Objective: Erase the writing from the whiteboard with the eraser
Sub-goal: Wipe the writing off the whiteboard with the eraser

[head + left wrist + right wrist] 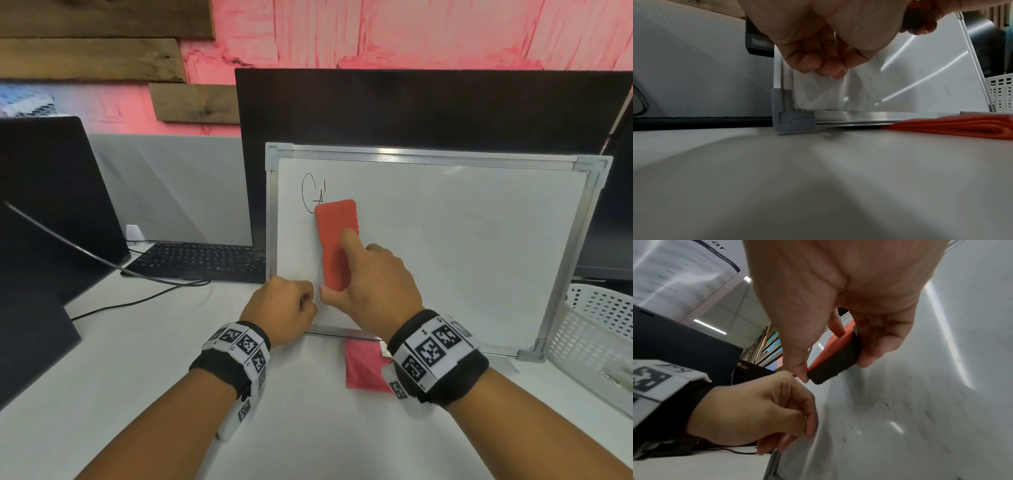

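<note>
The red eraser [337, 244] stands lengthwise up the whiteboard [462, 240], top end touching the writing [313, 193]. The right hand [371, 281] grips it; the left hand [282, 310] is curled, fingertips on the board.

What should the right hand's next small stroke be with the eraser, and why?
Probably slide the eraser up and to the left. The right hand holds it flat on the whiteboard, and the only writing left, a large C with a few strokes beside it, sits just above and left of the eraser's top edge. The left hand rests curled at the board's lower left.
</note>
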